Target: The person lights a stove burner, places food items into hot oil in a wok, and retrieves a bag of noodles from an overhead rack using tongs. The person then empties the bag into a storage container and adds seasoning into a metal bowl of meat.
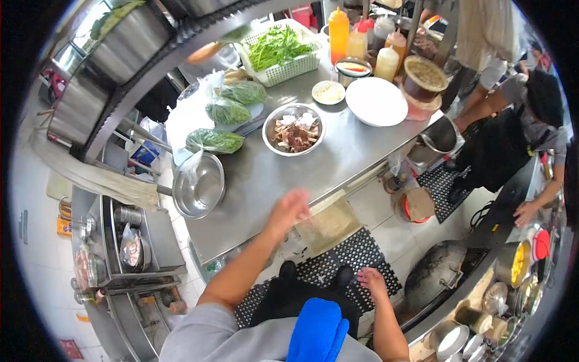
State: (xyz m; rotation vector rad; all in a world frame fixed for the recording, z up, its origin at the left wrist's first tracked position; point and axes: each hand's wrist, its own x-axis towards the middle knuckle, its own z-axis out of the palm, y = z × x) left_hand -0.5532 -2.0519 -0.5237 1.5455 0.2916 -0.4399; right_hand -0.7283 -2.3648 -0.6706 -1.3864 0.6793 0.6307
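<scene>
My left hand (291, 208) hovers over the front edge of the steel table (253, 187), its fingers loosely bent and slightly blurred; what it holds, if anything, cannot be made out. Lower right, my right hand (371, 281) hangs above the black floor mat, fingers apart and holding nothing. A metal bowl (294, 130) of sliced meat and white pieces stands on the table beyond my left hand. Left of it lie bagged green vegetables (214, 140), beside an empty steel bowl (199, 184). A white plate (377, 102) and a small dish (329, 93) stand farther right.
A green basket of leaves (292, 66) and sauce bottles (338, 35) line the table's back. Another person (512, 127) stands at the right. A large wok (435, 271) is at lower right, near pots (512, 263). Steel pots (129, 42) sit on the upper left shelf.
</scene>
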